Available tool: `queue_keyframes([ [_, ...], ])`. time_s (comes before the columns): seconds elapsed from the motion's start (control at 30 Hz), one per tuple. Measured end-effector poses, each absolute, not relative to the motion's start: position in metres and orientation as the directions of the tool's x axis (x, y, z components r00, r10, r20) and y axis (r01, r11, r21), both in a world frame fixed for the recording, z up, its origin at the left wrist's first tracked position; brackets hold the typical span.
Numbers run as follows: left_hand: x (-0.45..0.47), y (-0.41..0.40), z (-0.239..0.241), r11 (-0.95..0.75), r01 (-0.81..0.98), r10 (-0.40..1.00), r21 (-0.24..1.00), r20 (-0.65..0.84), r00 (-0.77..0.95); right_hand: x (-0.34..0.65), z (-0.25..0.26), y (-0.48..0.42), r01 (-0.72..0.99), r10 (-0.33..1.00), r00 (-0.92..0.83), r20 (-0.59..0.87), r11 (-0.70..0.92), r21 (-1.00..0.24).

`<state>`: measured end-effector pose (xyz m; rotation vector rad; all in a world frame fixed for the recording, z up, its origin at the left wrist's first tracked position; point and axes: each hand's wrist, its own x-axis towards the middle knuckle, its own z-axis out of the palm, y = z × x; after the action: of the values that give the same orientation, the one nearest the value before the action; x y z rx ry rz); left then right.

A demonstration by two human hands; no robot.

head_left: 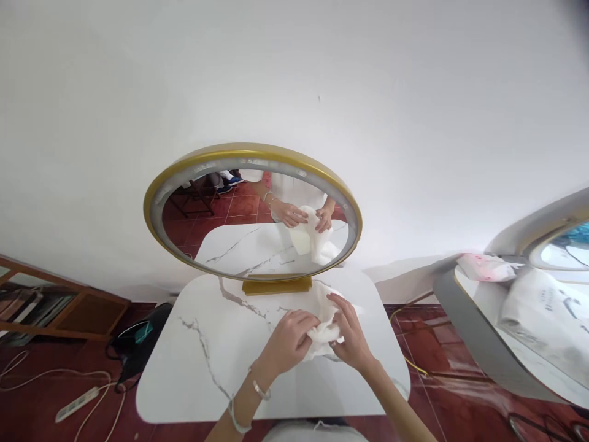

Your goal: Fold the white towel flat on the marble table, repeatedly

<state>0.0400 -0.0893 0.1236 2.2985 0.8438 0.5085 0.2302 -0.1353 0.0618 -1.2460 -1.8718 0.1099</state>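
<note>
A crumpled white cloth (pixel 327 325) lies on the white marble table (pixel 216 362), right of its middle. My left hand (pixel 289 337) grips the cloth's left side and my right hand (pixel 350 334) pinches its right side, both over the tabletop. Two bracelets sit on my left wrist. Just behind the cloth stands a round gold-framed mirror (pixel 252 212) on a gold base (pixel 277 286). Its glass reflects both hands and the cloth.
A white wall rises behind the table. At the left a wooden frame (pixel 55 307) leans low, with a black bag (pixel 142 334) and a power strip (pixel 76 405) on the red tiled floor. Another table with a mirror (pixel 559 245) and white packets (pixel 488 267) stands at the right.
</note>
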Motion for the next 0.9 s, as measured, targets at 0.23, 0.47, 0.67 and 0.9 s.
queue_keyframes([
  [0.23,0.006,-0.080,0.194,-0.663,0.454,0.694,0.595,0.262,0.670,0.265,0.109,-0.148,0.764,0.916,-0.260,0.306,0.389,-0.516],
  [0.47,-0.020,-0.091,0.215,-0.710,0.471,0.667,0.524,0.285,0.689,0.268,0.126,-0.170,0.633,0.916,-0.378,0.131,0.359,-0.686],
  [0.67,-0.026,-0.102,0.224,-0.735,0.493,0.644,0.466,0.250,0.723,0.213,0.108,-0.181,0.748,0.902,-0.366,0.228,0.431,-0.504],
  [0.9,-0.023,-0.111,0.232,-0.650,0.638,0.751,0.413,0.217,0.624,0.164,0.109,-0.200,0.773,0.807,-0.250,0.534,0.499,-0.392],
])
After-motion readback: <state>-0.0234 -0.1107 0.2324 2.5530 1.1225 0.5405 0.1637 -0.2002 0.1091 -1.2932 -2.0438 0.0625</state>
